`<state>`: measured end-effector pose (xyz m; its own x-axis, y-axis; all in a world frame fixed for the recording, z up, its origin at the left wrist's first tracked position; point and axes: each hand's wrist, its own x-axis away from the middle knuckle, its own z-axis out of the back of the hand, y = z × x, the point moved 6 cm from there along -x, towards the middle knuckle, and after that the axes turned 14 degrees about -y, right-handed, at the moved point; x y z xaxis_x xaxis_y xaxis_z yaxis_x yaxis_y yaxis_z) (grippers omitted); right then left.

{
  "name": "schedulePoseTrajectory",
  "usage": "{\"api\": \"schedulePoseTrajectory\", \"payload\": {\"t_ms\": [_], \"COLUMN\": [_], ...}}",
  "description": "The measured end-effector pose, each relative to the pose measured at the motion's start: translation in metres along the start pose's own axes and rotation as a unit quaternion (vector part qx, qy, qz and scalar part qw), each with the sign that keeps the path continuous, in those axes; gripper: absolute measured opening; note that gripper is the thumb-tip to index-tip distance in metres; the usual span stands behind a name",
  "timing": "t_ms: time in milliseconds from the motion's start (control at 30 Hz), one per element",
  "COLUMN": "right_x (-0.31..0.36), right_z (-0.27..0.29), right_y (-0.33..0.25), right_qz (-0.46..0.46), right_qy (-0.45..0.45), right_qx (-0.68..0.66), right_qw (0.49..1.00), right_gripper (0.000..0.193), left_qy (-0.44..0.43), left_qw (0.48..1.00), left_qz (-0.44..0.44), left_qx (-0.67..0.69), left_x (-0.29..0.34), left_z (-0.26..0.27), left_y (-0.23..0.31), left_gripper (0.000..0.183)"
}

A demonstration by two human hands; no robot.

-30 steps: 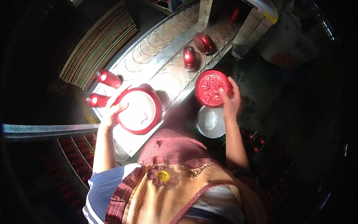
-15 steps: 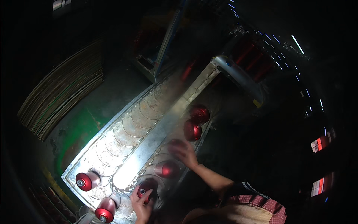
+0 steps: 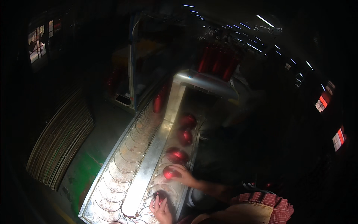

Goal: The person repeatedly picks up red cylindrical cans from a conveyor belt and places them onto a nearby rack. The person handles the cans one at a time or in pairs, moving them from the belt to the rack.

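Dim metal surface (image 3: 149,164) w/ two conveyor lanes, right hand (image 3: 182,174) grip curled on red cap (image 3: 170,173), left hand (image 3: 161,210) grip closed over dark red cap (image 3: 160,195), more red caps (image 3: 185,136) up the lane

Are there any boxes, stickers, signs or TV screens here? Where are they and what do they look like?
No boxes or stickers show in this dark picture.
Lit panels: far right, small rectangles glowing red and white; whether signs or screens, cannot tell.
Lit panel: upper left, pale squarish glow with red bits.
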<state>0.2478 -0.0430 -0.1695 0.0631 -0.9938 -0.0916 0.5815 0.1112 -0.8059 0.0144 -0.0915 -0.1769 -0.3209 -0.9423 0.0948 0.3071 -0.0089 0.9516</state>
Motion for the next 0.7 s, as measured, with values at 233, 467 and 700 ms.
{"api": "schedulePoseTrajectory", "payload": {"t_ms": [233, 467, 700], "right_x": [-0.05, -0.086, -0.015], "right_z": [0.029, 0.038, 0.065], "right_y": [0.041, 0.073, 0.086], "right_qz": [-0.098, -0.12, -0.136], "right_qy": [0.049, 0.087, 0.205], "right_qx": [-0.04, -0.036, -0.057], "right_qw": [0.993, 0.988, 0.968], "right_gripper": [0.037, 0.043, 0.065], "left_qy": [-0.007, 0.006, 0.024], "left_qw": [1.0, 0.994, 0.997], "left_qz": [-0.015, -0.072, -0.008], "left_qx": [0.015, -0.079, 0.075], "left_x": [-0.061, -0.117, -0.157], "left_z": [-0.032, -0.06, -0.081], "left_y": [-0.011, -0.005, -0.034], "left_gripper": [0.037, 0.041, 0.039]}}
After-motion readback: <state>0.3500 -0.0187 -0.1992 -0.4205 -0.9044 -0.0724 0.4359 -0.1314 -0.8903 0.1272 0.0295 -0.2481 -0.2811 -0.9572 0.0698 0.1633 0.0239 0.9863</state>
